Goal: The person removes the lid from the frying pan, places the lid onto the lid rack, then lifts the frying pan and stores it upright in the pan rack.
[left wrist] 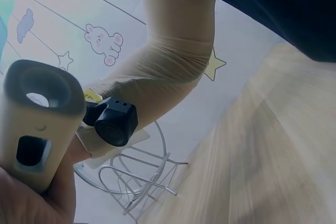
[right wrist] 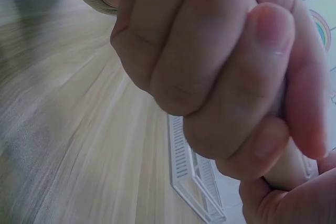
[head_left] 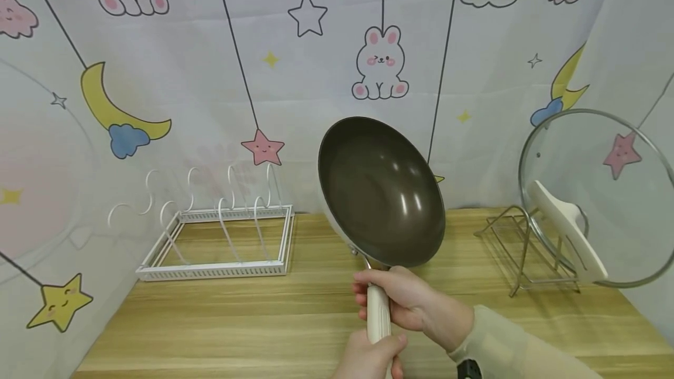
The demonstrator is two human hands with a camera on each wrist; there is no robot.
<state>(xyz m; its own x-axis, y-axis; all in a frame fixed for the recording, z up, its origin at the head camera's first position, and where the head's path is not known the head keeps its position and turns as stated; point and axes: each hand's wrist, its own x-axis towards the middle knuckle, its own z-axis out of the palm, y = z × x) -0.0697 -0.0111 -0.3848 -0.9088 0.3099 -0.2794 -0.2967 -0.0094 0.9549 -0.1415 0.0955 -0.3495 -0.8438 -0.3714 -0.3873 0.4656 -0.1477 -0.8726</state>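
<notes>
Squarely in the middle of the head view, the frying pan (head_left: 381,192) is held up above the wooden table (head_left: 237,320); its long axis runs nearly upright, the cream handle (head_left: 378,312) pointing to 6 o'clock, towards the person, and the bowl to 12; the dark hollow is tipped to face the viewer, its oval rim stretched from 11 o'clock to 5. The right hand (head_left: 402,300) is closed round the handle just below the bowl; the left hand (head_left: 368,357) has its fingers wrapped round the handle's lower end, whose hanging hole shows in the left wrist view. At about 8 to 9 o'clock from the pan stands a white rack (head_left: 210,272) with curved prongs; at 3 o'clock a glass lid (head_left: 618,197) leans in a metal stand (head_left: 518,262); behind, a printed cloth (head_left: 316,86) covers the wall.
</notes>
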